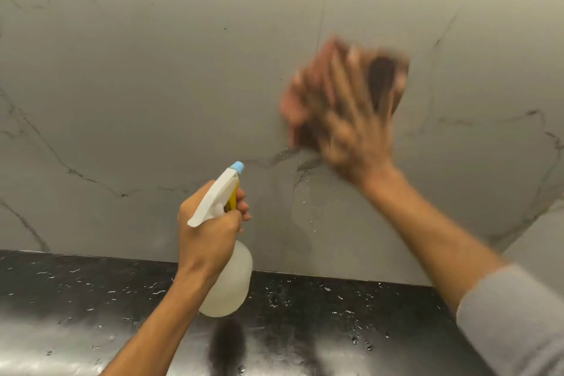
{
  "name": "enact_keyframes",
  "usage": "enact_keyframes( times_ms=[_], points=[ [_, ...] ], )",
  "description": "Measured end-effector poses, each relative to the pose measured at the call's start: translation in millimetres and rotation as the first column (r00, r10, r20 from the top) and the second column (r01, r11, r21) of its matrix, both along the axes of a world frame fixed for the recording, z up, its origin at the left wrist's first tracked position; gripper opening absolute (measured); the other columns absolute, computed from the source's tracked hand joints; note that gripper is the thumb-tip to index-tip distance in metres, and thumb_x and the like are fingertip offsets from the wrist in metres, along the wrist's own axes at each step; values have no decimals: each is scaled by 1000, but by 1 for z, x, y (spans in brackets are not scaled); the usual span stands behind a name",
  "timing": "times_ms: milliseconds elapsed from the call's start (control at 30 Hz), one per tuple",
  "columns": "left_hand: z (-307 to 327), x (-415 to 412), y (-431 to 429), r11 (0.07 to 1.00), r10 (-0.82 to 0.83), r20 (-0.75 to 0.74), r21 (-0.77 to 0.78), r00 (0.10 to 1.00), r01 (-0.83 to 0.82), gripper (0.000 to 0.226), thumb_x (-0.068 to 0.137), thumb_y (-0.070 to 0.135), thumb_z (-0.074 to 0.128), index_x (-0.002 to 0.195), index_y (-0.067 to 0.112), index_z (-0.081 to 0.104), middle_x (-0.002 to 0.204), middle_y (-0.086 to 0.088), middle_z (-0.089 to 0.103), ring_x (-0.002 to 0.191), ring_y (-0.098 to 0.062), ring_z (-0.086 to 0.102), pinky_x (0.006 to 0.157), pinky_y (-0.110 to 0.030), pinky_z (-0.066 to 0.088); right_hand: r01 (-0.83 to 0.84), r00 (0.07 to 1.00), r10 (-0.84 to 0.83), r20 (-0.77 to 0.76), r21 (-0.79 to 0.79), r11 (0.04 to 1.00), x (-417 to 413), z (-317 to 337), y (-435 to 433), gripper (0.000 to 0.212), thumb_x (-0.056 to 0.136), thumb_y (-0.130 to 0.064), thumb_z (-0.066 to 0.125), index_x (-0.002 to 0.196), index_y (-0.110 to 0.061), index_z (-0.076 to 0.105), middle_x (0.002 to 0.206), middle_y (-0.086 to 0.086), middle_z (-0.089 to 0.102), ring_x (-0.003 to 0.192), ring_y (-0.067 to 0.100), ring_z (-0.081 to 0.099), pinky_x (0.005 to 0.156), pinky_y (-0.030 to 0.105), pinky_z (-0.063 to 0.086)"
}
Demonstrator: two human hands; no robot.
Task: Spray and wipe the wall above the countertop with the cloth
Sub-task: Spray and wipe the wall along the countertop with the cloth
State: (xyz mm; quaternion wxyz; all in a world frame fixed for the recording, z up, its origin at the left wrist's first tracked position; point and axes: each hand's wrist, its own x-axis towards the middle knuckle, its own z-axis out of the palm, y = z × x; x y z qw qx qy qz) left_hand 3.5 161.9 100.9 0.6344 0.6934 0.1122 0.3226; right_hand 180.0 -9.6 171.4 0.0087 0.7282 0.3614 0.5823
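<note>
A grey marble-patterned wall (183,85) rises behind a glossy black countertop (76,299). My right hand (348,113) is pressed flat against the wall, fingers spread over a brownish-pink cloth (384,79); both are blurred by motion. My left hand (210,235) grips the neck of a translucent white spray bottle (229,281) held above the countertop. Its white trigger head with a blue nozzle (237,167) and yellow trigger points up at the wall. Small droplets (305,201) cling to the wall below the cloth.
Water drops speckle the countertop (360,339), which reflects light. A second wall face (537,241) meets the back wall at a corner on the right. A grey sleeve (512,314) covers my right forearm.
</note>
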Motion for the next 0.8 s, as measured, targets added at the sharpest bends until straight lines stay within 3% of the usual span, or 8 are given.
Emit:
enact_keyframes(
  times_ms=[100,167,333,467,533,633,733,800],
  points=[
    [4,-6,2,1000,1,16,-6,1000,-1,37,71,-22,51,77,11,67,71,-5,67,61,-15,67,49,-29,51,142,984,-167,-59,-302,943,-19,-107,-53,65,90,-21,55,152,-25,36,165,8,6,153,28,-5,120,51,-4],
    [5,-15,8,1000,-9,27,-26,1000,9,38,71,-23,50,75,11,67,69,-7,66,59,-15,65,45,-28,47,173,979,-198,-54,-302,937,-21,-119,-95,58,89,-21,54,146,-26,47,166,3,-5,153,22,-5,121,48,-2],
    [9,-33,20,1000,-15,12,-19,1000,15,37,72,-22,50,76,10,68,68,-8,66,57,-14,63,43,-25,45,121,992,-110,-63,218,968,3,17,-86,51,107,-32,40,156,-23,27,155,28,28,147,41,19,112,71,16],
    [13,-21,7,1000,-8,-11,-13,1000,7,34,71,-22,50,75,7,67,65,-9,65,57,-15,62,44,-20,45,93,986,-144,86,429,898,17,110,-5,45,105,-49,39,144,-30,50,149,13,47,138,38,42,114,55,19],
    [11,-2,-6,1000,-12,-13,-15,1000,12,31,71,-21,50,76,5,67,67,-10,65,57,-15,62,44,-21,45,9,990,-49,131,292,956,21,81,16,43,101,-43,49,141,-28,54,146,12,51,135,37,46,114,53,22],
    [13,6,-3,1000,18,2,-23,1000,-18,32,70,-19,51,76,8,67,67,-7,66,56,-14,62,44,-25,46,-113,989,126,80,-145,983,-4,-35,32,56,91,-24,65,144,-16,50,152,14,42,140,37,40,112,64,25],
    [2,6,-3,999,18,3,-27,1000,-18,34,70,-17,52,77,12,69,64,-1,67,55,-13,64,45,-28,47,16,997,-53,-52,-552,834,-30,-169,-29,74,80,-17,65,150,-25,42,162,1,19,149,21,25,120,53,11],
    [-9,8,-6,1000,-13,-13,-24,1000,12,35,71,-17,52,77,13,69,64,0,68,55,-11,64,43,-25,47,75,997,-76,23,-582,810,-29,-204,-91,66,80,-20,67,143,-28,49,163,0,12,151,18,14,120,50,8]
  ],
)
